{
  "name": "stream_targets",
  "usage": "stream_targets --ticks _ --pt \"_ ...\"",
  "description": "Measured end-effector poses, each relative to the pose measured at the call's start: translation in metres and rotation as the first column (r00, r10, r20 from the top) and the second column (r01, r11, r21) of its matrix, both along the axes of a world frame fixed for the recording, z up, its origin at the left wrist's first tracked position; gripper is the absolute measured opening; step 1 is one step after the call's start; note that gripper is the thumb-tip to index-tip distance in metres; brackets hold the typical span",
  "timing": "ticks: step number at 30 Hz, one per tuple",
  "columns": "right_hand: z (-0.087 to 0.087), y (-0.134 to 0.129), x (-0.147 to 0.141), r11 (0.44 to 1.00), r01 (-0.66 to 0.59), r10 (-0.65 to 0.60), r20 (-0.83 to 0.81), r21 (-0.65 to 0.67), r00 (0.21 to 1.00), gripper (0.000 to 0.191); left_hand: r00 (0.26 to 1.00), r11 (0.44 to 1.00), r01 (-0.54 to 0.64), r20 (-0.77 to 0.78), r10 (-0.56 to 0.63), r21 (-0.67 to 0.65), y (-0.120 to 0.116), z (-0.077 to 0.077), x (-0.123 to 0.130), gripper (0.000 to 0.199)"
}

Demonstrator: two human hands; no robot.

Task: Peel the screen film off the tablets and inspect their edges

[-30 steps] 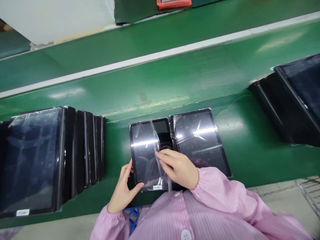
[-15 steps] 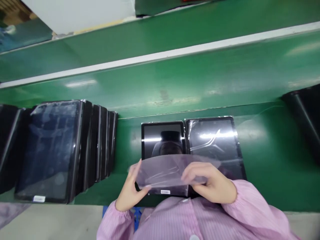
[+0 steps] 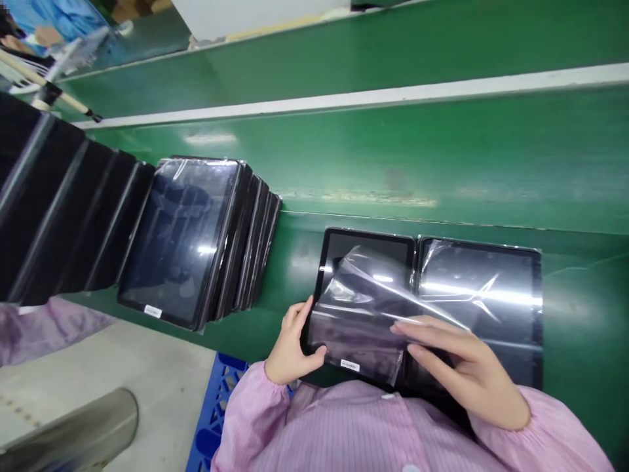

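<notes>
On the green conveyor belt (image 3: 491,164), a black rectangular tablet (image 3: 368,248) lies under loose clear plastic film (image 3: 363,295), now lowered back across its screen; left hand (image 3: 295,341) grips the tablet's edge; right hand (image 3: 457,367) holds the film, fingers together.

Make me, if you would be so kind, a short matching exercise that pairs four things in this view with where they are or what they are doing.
Things:
1. The left hand
2. The right hand
3. The stack of tablets
4. The blue crate

Places and states:
A. Standing on edge in a row on the green belt
B. Gripping the edge of a tablet
C. Below the belt, beside the pink smock
D. Lying with its fingers on a loose clear film

Right pairs: 1-B, 2-D, 3-A, 4-C
</notes>
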State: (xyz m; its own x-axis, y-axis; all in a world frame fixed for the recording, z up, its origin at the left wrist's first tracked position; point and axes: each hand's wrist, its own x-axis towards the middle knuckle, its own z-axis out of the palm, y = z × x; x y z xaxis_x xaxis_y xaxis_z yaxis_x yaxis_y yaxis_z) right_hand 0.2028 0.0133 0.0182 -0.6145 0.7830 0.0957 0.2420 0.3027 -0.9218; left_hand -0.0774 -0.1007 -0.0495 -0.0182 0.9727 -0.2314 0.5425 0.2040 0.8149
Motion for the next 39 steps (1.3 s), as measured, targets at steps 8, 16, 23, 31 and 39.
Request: stream_targets --ticks 8,16,23,31,39 --pt "-0.013 0.009 0.020 0.977 -0.183 0.169 -0.121 -0.112 0.978 0.028 0.995 0.992 0.104 0.017 -0.103 -0.065 -0.001 0.010 -0.011 0.103" --pt "-0.016 0.005 0.018 0.985 -0.152 0.146 -0.072 -0.081 0.987 0.031 0.983 0.980 0.169 -0.060 -0.175 -0.103 -0.010 0.017 -0.017 0.114" --pt "-0.027 -0.011 0.000 0.954 0.217 -0.225 -0.016 -0.207 0.974 0.020 0.991 0.990 0.123 -0.046 -0.127 -0.074 -0.012 0.023 -0.022 0.089" --pt "-0.031 -0.021 0.010 0.872 0.487 -0.487 0.000 -0.045 0.873 0.072 0.908 0.947 -0.154 -0.337 0.248 0.280 -0.002 0.006 0.013 0.076" --pt "-0.035 -0.031 0.080 0.720 0.614 -0.690 0.242 0.324 0.682 0.045 0.774 0.744 0.561 -0.549 -0.315 0.364 0.026 0.028 0.094 0.051"
